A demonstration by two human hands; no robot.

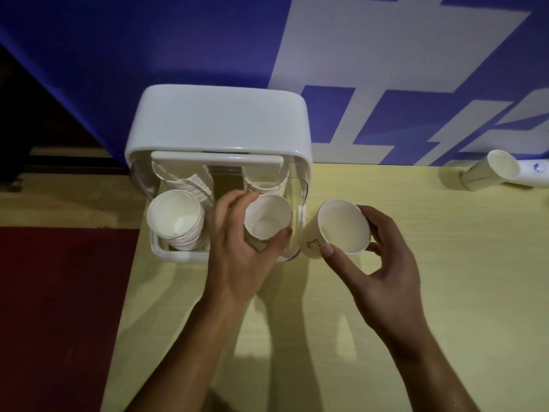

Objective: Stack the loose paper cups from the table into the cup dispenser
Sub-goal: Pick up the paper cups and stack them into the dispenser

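Note:
A white cup dispenser (219, 123) stands at the table's back left with its front open. Inside, a tall stack of paper cups (175, 221) leans in the left column. My left hand (237, 248) grips the top cup of the right column's stack (267, 221), thumb at its near rim and fingers behind it. To the right of the dispenser, my right hand (383, 263) holds a single paper cup (338, 230) tilted, mouth up, with a small printed figure on its side. Another loose cup (490, 171) lies on its side at the far right.
The pale yellow table (445, 292) runs to a left edge, with a dark red floor (59, 307) beyond it. A blue and white wall banner (386, 69) rises right behind the dispenser. A white object with a blue print (534, 173) lies at the right edge.

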